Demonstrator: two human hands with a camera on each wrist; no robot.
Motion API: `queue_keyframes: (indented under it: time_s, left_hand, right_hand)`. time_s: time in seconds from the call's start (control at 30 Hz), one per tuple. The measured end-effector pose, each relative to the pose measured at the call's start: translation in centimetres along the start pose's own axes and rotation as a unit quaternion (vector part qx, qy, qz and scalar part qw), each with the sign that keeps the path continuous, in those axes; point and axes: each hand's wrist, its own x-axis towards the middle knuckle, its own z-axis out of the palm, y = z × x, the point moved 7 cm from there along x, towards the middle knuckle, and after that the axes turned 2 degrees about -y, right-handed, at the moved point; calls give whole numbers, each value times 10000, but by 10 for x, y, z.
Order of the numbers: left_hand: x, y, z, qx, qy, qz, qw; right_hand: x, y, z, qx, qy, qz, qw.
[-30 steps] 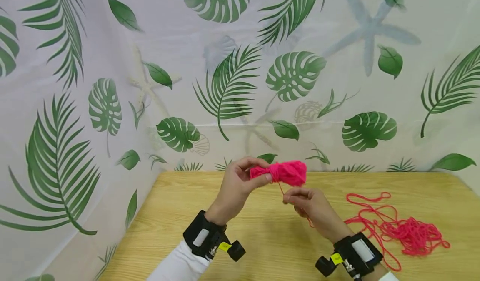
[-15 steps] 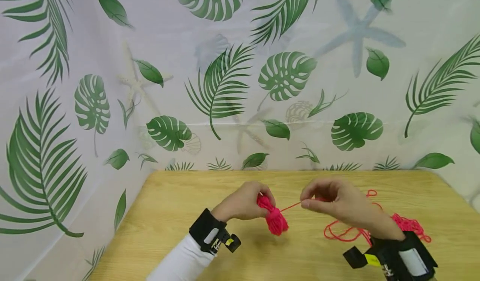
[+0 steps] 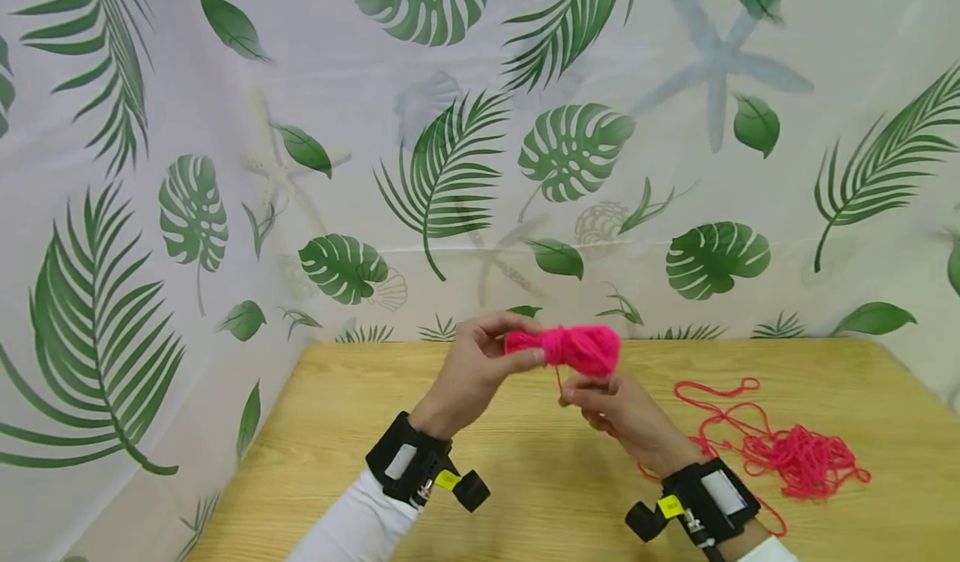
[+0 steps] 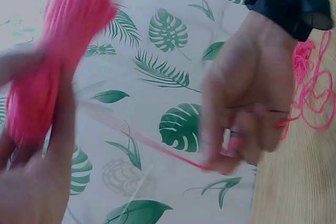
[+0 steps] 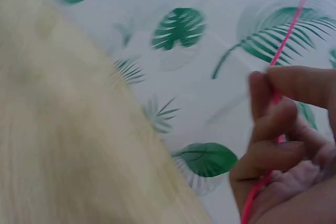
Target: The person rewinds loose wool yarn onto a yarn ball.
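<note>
A bundle of bright pink yarn (image 3: 588, 350), wrapped round its middle, is held up over the table by my left hand (image 3: 472, 370), thumb and fingers gripping one end. In the left wrist view the yarn bundle (image 4: 68, 30) looks blurred, its free end pointing up. A single strand runs taut from its waist to my right hand (image 3: 622, 412), which sits just below and to the right. Thumb and forefinger pinch that yarn strand (image 5: 287, 38) in the right wrist view, and it passes on through the other curled fingers.
On the right side of the wooden table (image 3: 517, 495) lies a loose, tangled pile of pink yarn (image 3: 813, 462), with loops spread toward my right wrist. A leaf-patterned cloth (image 3: 480, 170) hangs behind the table and along its left side.
Half a second ago the bundle hung lower, tilted down, with my right hand farther right. Now the bundle is raised and sideways, and my right hand has come back beneath it, as one second ago.
</note>
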Motion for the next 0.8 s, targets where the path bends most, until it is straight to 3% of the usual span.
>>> queue_keyframes:
  time_s: [0.07,0.13,0.17,0.23,0.27,0.3,0.37,0.43,0.5,0.57,0.63,0.7,0.8]
  left_hand:
    - [0,-2,-20,281,1301,237,9908]
    - [-3,-5,-35,987,2166,416,9704]
    - [-4,-6,-40,1511,2380,472,9583]
    - [-6,-10,-45,2717,2381,488,9312]
    - [-6,-13,-45,3284,2174,476,9180]
    - [-5,-16,-44,3783,1847,379,9063]
    - [-4,-27,-38,4427,854,-48,8926]
    - [-5,-38,-26,4569,-488,-637,8859]
    - [-10,-46,-13,4258,-1763,-1243,8787]
    - [-17,-47,-1,3673,-2642,-1645,8765]
    - [-22,-40,10,2946,-3103,-1752,8867]
    - [-25,-28,17,2078,-3225,-1611,9093]
    - [-24,-8,22,699,-2914,-1082,9479]
  right_hand:
    - [-3,-4,9,-1280,-338,-12,9912]
    - [-11,-19,18,-2578,-729,-313,9629]
    - [-15,-28,22,-3140,-873,-505,9441]
    - [-25,-50,30,-4036,-1067,-843,9048]
    - [-31,-60,33,-4311,-1150,-909,8903]
    - [-35,-70,35,-4430,-1250,-918,8830]
    - [-44,-89,40,-4384,-1466,-1024,8808]
    - [-52,-105,40,-3869,-1690,-1183,8987]
    - [-56,-119,34,-3054,-1789,-1431,9242]
    - [-55,-127,24,-2074,-1697,-1693,9484]
    - [-49,-128,10,-1116,-1339,-1957,9651]
    - [-38,-119,-4,-311,-758,-2112,9740]
    - [-21,-93,-15,225,126,-1993,9796]
